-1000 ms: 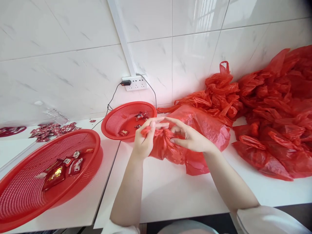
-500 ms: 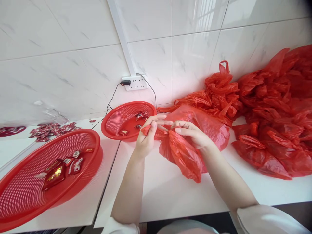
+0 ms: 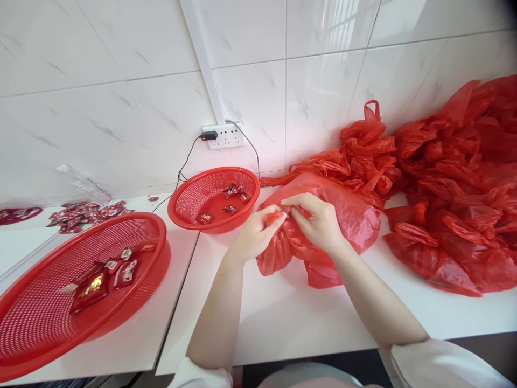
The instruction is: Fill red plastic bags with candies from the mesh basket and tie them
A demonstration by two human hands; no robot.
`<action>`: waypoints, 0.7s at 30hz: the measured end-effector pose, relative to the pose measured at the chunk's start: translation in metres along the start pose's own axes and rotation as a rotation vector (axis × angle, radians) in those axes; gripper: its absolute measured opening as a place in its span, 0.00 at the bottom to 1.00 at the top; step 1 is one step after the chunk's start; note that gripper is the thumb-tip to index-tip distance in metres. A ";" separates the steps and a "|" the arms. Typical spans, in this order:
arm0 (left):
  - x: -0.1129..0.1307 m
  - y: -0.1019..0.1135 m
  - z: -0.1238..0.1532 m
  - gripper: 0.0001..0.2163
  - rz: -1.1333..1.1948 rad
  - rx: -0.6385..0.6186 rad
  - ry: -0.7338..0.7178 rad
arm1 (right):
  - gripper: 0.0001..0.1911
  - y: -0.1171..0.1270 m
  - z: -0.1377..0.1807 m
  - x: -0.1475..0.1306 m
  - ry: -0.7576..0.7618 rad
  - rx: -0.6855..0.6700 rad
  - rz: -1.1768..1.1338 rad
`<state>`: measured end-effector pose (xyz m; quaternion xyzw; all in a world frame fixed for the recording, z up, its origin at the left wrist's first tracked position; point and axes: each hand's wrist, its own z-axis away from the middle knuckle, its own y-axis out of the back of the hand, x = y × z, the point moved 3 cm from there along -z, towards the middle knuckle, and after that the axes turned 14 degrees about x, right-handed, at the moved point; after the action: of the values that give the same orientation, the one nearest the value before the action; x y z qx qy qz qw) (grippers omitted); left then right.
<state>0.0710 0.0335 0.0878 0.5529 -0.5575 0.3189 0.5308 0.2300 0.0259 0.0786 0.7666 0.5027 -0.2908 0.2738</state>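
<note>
A thin red plastic bag [image 3: 278, 250] hangs between my two hands over the white table. My left hand [image 3: 258, 229] is closed, thumb and fingers pinching the gathered top of the bag. Close against it, my right hand [image 3: 317, 218] pinches the plastic at the same spot, fingertips nearly touching those of the left. The exact fold between the fingertips is too small to make out. Just behind the hands lies another puffed red plastic bag [image 3: 359, 221]; where one bag ends and the other begins is hard to see.
A small red basket [image 3: 177, 207] with several wrapped sweets stands behind my left hand. At the left is a larger red basket [image 3: 40, 275] holding wrapped packets. Red bags pile up [image 3: 464, 178] at the right. A plugged cable runs from the wall socket [image 3: 230, 136].
My left hand has moved right and slightly down, its fingers closing in. Both hands now meet at the bag's gathered top, and its loose lower part has swung round and shortened.
</note>
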 end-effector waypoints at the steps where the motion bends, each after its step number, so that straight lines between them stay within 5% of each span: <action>1: 0.000 0.001 -0.001 0.13 0.001 0.001 0.005 | 0.10 0.000 0.000 0.001 0.007 0.011 0.014; 11: 0.005 0.011 0.006 0.14 -0.098 -0.210 0.026 | 0.06 -0.018 0.006 0.007 -0.727 -0.337 -0.872; 17: 0.002 0.018 0.009 0.14 -0.103 -0.271 0.067 | 0.06 -0.007 0.000 0.006 -0.638 -0.181 -0.862; 21: 0.006 0.033 0.007 0.21 -0.083 -0.029 -0.009 | 0.05 0.014 -0.003 -0.003 -0.471 -0.261 -0.556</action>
<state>0.0390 0.0311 0.0997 0.5691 -0.5413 0.2859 0.5489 0.2428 0.0210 0.0845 0.4720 0.6476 -0.4554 0.3878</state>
